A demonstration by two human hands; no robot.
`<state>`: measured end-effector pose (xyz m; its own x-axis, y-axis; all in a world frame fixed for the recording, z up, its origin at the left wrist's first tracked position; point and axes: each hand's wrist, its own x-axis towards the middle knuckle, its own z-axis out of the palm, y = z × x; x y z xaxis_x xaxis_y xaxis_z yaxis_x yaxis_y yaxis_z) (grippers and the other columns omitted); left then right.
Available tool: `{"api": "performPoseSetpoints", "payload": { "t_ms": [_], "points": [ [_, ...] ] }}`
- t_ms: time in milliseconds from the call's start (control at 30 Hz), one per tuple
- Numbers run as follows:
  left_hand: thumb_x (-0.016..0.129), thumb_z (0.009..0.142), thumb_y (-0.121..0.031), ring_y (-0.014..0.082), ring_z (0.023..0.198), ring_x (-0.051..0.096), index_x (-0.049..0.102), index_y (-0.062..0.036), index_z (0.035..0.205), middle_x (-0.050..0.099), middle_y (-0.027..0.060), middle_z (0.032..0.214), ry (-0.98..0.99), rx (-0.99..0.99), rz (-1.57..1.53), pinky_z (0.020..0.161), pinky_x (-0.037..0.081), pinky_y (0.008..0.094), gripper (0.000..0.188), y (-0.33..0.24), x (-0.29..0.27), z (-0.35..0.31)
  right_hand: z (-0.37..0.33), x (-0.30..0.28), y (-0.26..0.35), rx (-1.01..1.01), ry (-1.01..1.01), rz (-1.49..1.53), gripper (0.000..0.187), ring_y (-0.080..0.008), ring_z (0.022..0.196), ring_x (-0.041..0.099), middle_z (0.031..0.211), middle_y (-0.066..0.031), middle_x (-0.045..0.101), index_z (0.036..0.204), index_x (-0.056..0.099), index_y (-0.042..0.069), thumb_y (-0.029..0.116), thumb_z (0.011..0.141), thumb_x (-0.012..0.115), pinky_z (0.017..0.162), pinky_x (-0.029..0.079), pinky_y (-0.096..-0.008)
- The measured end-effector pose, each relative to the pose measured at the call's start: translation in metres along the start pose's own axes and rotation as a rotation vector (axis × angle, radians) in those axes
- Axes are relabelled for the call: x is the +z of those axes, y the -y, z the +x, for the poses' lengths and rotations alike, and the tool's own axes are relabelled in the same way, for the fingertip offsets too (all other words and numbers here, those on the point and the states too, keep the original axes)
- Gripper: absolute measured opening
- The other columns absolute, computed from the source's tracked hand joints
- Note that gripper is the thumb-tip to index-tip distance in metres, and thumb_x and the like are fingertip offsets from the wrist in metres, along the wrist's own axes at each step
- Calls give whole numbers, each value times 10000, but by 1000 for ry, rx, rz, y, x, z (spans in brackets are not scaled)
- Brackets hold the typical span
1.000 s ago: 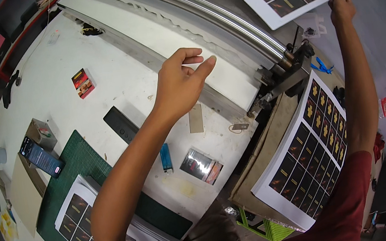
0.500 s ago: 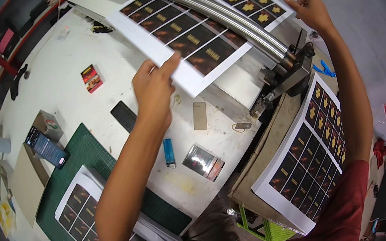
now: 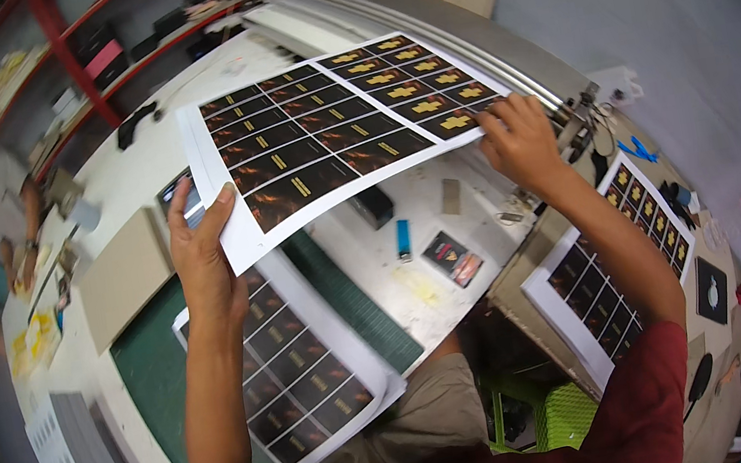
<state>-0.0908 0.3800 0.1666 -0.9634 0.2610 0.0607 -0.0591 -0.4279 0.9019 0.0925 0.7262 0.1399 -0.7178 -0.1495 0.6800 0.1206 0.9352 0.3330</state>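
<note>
Printed sheet (image 3: 340, 130) held above white table (image 3: 129, 173), pinched at near-left edge by left hand (image 3: 205, 258), right edge by right hand (image 3: 521, 140).

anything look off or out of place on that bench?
Nothing damaged or spilled. The printed sheet is flat, one hand at each end: left hand, right hand. The stack of printed sheets overhangs the front edge of the green cutting mat, its near corner sagging. A blue lighter lies loose on the white table.

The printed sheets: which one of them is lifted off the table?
The printed sheet held by the left hand and right hand is lifted. The stack on the green mat and the sheet at right lie flat.
</note>
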Motion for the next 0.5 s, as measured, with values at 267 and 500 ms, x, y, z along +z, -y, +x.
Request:
{"api": "performPoseSetpoints", "payload": {
  "t_ms": [267,500],
  "points": [
    [478,987,-334,151,775,514,552,78,1278,638,175,1053,171,497,-52,655,422,238,510,-112,-203,-103,127,-161,133,-117,31,247,273,-293,922,597,969,-94,636,993,669,44,3,725,693,852,440,-433],
    [699,871,-117,33,619,328,659,22,981,505,-35,771,-460,660,653,570,232,191,182,-189,-286,-178,232,-177,170,-342,274,454,399,-272,978,657,1085,-139,693,1196,649,6,179,839,700,944,493,-425]
  ]
}}
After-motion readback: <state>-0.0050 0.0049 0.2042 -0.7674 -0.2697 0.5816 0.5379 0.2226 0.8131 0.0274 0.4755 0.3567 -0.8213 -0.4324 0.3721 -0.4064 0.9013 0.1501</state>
